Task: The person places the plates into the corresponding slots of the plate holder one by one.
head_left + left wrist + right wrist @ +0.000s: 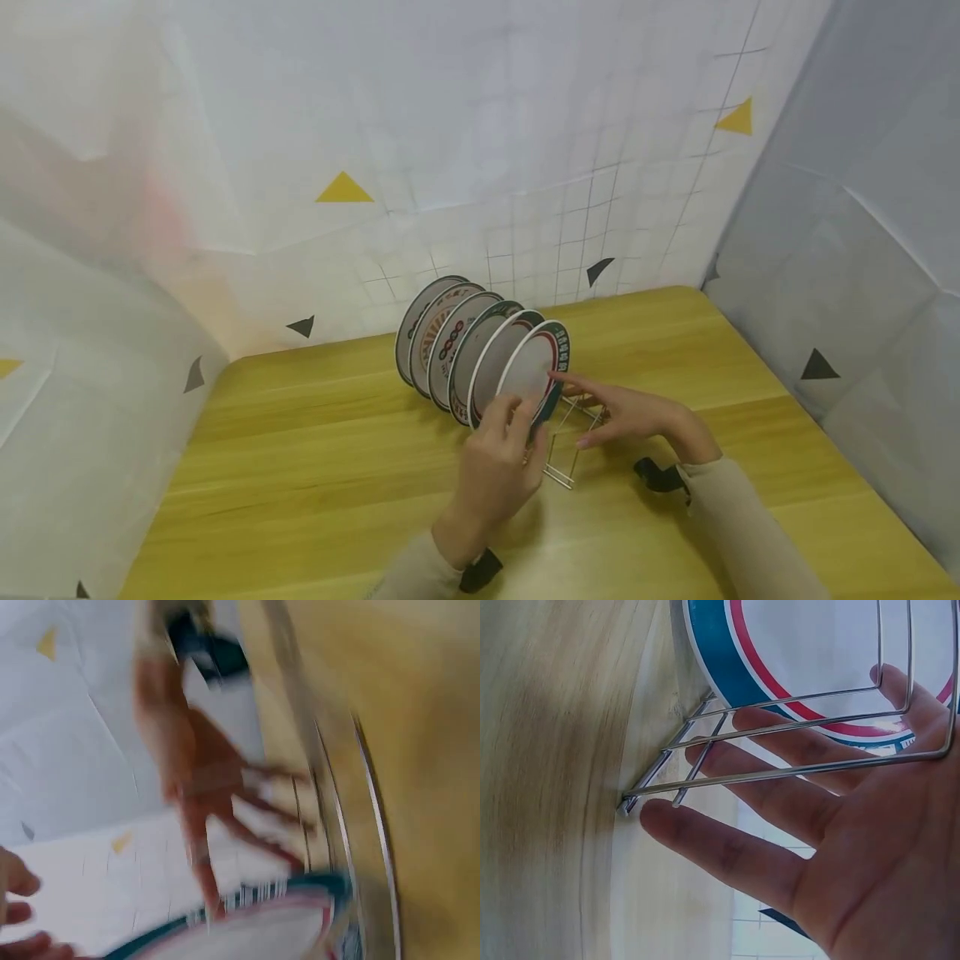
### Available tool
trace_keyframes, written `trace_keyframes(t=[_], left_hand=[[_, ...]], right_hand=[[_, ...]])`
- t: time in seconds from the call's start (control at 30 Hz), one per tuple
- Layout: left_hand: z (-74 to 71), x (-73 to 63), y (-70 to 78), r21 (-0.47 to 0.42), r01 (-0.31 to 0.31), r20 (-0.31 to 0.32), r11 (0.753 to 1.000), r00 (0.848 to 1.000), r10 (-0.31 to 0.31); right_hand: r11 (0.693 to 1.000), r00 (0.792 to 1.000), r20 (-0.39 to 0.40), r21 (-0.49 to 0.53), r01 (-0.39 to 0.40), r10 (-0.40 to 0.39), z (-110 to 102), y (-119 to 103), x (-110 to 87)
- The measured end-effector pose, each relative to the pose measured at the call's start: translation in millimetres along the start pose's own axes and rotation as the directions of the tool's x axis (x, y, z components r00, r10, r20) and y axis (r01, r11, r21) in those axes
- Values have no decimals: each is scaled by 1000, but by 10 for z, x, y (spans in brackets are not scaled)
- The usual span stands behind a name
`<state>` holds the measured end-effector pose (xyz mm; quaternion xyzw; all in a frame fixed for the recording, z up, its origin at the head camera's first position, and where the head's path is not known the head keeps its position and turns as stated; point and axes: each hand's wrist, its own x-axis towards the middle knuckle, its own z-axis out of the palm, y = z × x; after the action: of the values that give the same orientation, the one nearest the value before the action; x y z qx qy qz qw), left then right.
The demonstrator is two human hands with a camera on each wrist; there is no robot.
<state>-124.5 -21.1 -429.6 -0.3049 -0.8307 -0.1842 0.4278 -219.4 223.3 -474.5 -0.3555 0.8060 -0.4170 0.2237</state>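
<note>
Several round plates stand on edge in a row in a wire rack point(558, 475), leaning together. The nearest plate point(534, 367) has a pale centre, a red ring and a green patterned rim. My left hand point(498, 462) is at this plate's near side, fingers loosely bent; in the left wrist view its fingertips point(22, 881) show apart, beside the plate. My right hand point(637, 414) is at the rack's right end with fingers spread. Its index fingertip touches the plate's rim, and in the right wrist view the straight fingers point(727, 855) lie behind the metal wires point(780, 776).
Behind the nearest plate are the other plates point(420, 325), some with red or orange prints. A wooden table point(300, 483) carries the rack. White walls point(480, 125) with yellow and black triangles enclose the back and sides. Black straps point(656, 475) sit at both wrists.
</note>
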Motion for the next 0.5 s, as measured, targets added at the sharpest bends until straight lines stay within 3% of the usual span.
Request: trace_keyframes(t=[0.07, 0.1, 0.17, 0.23, 0.3, 0.33, 0.4, 0.5], left_hand=[[56, -59, 92, -63, 77, 115, 995, 991, -70], [95, -99, 131, -75, 127, 187, 989, 976, -111], [198, -192, 186, -69, 231, 327, 971, 924, -197], [309, -285, 214, -23, 323, 439, 946, 853, -281], [419, -366, 216, 19, 381, 494, 924, 800, -340], [467, -399, 212, 41, 395, 503, 918, 786, -360], [543, -447, 202, 84, 397, 495, 914, 779, -384], [600, -510, 196, 129, 374, 472, 918, 791, -389]], right_hand=[[1000, 1000, -1, -8, 18, -18, -1, 17, -4], [1000, 1000, -1, -10, 26, -26, -1, 29, -6], [999, 999, 1, -9, 33, -33, 0, 53, -9], [1000, 1000, -1, -10, 27, -27, -2, 75, -10], [1000, 1000, -4, 2, 2, -2, -8, 90, -9], [1000, 1000, -6, 9, -10, 10, -13, 94, -6], [999, 999, -13, 18, -32, 33, -25, 94, 0], [998, 999, -20, 41, -50, 50, -12, 99, 1]])
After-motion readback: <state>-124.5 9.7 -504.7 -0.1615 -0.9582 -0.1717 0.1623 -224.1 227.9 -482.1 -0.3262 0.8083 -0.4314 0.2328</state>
